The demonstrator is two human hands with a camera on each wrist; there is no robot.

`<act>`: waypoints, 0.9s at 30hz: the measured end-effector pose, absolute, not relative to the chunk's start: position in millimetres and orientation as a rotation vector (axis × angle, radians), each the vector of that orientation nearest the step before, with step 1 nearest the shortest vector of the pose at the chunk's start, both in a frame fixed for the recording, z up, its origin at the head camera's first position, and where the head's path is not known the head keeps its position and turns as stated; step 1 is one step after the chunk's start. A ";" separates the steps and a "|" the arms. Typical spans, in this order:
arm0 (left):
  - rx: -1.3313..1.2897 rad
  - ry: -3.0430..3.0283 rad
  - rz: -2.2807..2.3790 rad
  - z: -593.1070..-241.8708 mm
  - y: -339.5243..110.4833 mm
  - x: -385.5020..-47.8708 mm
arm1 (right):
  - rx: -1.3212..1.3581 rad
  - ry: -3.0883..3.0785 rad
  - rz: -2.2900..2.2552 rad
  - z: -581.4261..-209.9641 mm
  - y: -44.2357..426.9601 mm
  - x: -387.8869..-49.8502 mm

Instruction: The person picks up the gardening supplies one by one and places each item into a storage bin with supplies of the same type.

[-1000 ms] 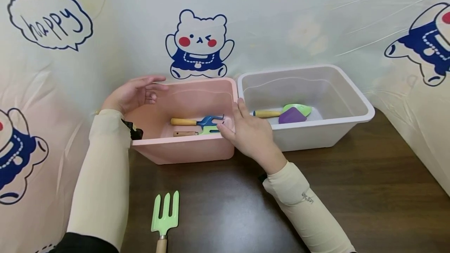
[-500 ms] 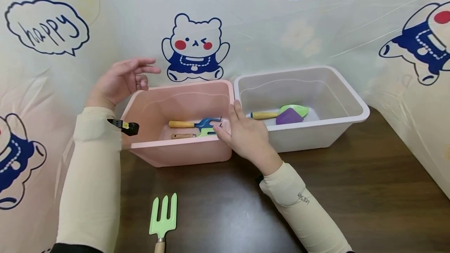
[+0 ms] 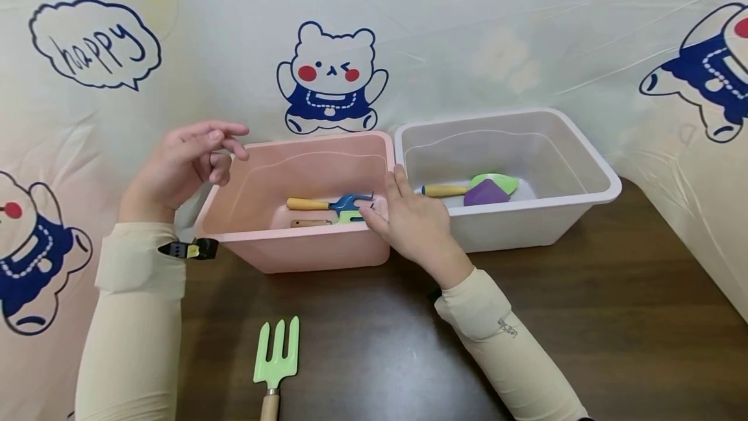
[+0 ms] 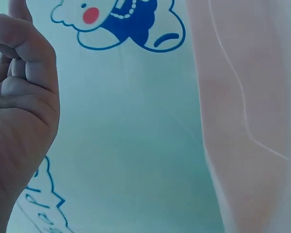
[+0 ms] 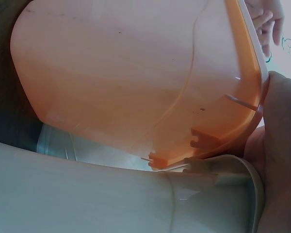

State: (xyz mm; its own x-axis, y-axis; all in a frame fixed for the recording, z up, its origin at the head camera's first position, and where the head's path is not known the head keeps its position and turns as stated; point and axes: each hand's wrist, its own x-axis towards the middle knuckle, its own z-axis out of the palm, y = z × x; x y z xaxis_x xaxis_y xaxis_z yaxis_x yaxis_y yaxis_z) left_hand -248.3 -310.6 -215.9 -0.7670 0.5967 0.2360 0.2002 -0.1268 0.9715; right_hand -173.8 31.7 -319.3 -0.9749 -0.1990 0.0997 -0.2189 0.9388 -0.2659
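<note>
My left hand (image 3: 187,164) hangs in the air beside the left end of the pink bin (image 3: 304,252), its fingers loosely bent and holding nothing. In the left wrist view the same hand (image 4: 26,82) is apart from the bin. My right hand (image 3: 417,219) rests across the adjoining rims of the pink bin and the light grey bin (image 3: 514,229), fingers fairly straight. Inside the pink bin lie a blue garden fork (image 3: 345,203) with a yellow handle and a green garden fork (image 3: 347,216), partly hidden by the right hand and rim.
Another green garden fork (image 3: 277,353) lies on the dark wooden table (image 3: 374,336) near the front. The grey bin contains a green trowel (image 3: 499,181), a yellow handle (image 3: 444,190) and a purple blade (image 3: 486,192). A printed sheet (image 3: 444,38) covers the wall behind.
My left hand has come out from over the pink bin, rising first, then moving left and back toward me. The right hand stays on the rims.
</note>
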 end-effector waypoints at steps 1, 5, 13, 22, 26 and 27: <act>0.900 1.865 1.969 -217.9 -310.9 -244.3 | 0.322 -3.024 0.433 -319.6 32.3 -173.5; 0.930 1.934 1.926 -229.2 -314.1 -226.4 | 0.310 -3.018 0.459 -321.1 33.3 -172.2; 0.913 2.062 1.722 -263.8 -327.2 -180.6 | 0.299 -3.030 0.498 -323.9 30.1 -170.5; 0.796 2.243 1.273 -305.4 -333.2 -101.4 | 0.292 -3.010 0.466 -323.2 28.7 -170.0; 0.713 2.259 1.107 -332.6 -325.8 -56.2 | 0.317 -3.002 0.444 -321.3 28.1 -170.9; 0.674 2.280 1.059 -339.4 -322.8 -45.6 | 0.323 -2.998 0.442 -320.8 28.0 -171.2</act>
